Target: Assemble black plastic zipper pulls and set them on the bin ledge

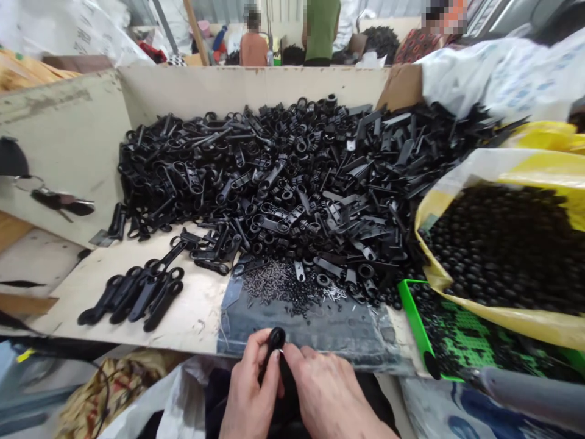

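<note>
Both my hands are at the bottom centre, closed together on one black plastic part [275,339] with a round eye at its top. My left hand [250,390] pinches it from the left, and my right hand [326,393] presses against it from the right, with a small pale bit at its fingertips. Just beyond them lies a dark cloth mat [320,326] carrying a heap of tiny metal pins [278,285]. Behind that spreads a big pile of black plastic parts [292,183]. A row of several matching black pieces [137,296] lies at the left.
A cardboard tray [68,140] walls in the work surface. At the right, a yellow bag [507,244] holds small black round pieces above a green basket [411,311]. A grey tool handle [525,393] lies at bottom right. Keys [55,198] hang at the left. People stand at the back.
</note>
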`<act>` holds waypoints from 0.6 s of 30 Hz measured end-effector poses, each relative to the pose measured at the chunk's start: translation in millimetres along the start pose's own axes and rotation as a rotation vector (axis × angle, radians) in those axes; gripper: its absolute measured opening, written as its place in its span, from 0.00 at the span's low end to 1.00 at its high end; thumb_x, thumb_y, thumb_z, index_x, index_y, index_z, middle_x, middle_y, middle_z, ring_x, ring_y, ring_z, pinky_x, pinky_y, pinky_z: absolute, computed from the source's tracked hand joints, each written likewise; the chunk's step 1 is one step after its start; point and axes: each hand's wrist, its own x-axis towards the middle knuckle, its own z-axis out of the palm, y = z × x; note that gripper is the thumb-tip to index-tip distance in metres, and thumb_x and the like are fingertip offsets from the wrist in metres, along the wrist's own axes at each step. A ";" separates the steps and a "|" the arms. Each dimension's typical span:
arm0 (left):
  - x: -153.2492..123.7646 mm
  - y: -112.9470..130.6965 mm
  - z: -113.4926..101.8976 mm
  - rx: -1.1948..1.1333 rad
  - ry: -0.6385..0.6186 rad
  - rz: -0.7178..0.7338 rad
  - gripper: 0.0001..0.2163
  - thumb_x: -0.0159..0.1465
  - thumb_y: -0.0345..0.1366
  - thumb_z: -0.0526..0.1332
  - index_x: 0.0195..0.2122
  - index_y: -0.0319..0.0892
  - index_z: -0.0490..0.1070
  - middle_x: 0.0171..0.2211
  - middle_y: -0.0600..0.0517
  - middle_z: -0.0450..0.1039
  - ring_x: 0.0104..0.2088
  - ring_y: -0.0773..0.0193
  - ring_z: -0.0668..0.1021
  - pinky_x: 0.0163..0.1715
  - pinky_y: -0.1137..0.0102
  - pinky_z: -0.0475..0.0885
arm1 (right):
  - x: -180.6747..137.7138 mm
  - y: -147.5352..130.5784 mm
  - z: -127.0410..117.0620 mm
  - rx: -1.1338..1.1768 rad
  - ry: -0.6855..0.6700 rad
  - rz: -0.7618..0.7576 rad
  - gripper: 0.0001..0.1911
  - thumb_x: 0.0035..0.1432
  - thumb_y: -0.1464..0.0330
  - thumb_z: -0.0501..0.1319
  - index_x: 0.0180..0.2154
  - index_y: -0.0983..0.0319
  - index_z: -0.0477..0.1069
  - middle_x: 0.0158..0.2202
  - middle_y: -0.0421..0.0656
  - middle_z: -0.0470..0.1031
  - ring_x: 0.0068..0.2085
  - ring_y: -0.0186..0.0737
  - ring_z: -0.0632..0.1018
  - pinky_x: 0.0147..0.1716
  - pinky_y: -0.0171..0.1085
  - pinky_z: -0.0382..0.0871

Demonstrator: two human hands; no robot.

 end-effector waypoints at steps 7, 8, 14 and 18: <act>7.0 10.4 -8.1 0.226 -0.052 0.172 0.12 0.58 0.38 0.69 0.44 0.51 0.75 0.32 0.53 0.82 0.32 0.56 0.83 0.34 0.70 0.74 | -23.4 21.2 -6.3 0.307 0.142 -0.064 0.13 0.71 0.73 0.53 0.44 0.58 0.77 0.38 0.44 0.84 0.40 0.44 0.85 0.38 0.35 0.72; 9.3 12.6 -11.9 0.270 -0.042 0.189 0.13 0.57 0.37 0.69 0.44 0.51 0.75 0.34 0.53 0.83 0.34 0.55 0.84 0.35 0.70 0.74 | -29.2 26.9 -7.4 0.349 0.180 -0.089 0.14 0.72 0.71 0.53 0.44 0.57 0.77 0.39 0.43 0.84 0.41 0.43 0.84 0.40 0.35 0.71; 27.0 36.6 -35.4 -0.080 0.124 0.000 0.18 0.54 0.46 0.70 0.40 0.45 0.69 0.21 0.58 0.75 0.11 0.72 0.65 0.12 0.78 0.55 | -22.6 66.7 -30.5 0.364 0.439 0.016 0.16 0.69 0.60 0.57 0.53 0.55 0.76 0.26 0.37 0.79 0.28 0.41 0.80 0.28 0.34 0.66; 28.6 51.6 -27.6 -0.372 0.106 -0.161 0.23 0.49 0.47 0.72 0.39 0.42 0.68 0.20 0.59 0.73 0.11 0.79 0.59 0.13 0.82 0.50 | 17.5 81.9 -46.9 0.270 0.598 0.046 0.16 0.68 0.64 0.57 0.53 0.58 0.76 0.27 0.37 0.78 0.28 0.38 0.78 0.29 0.34 0.65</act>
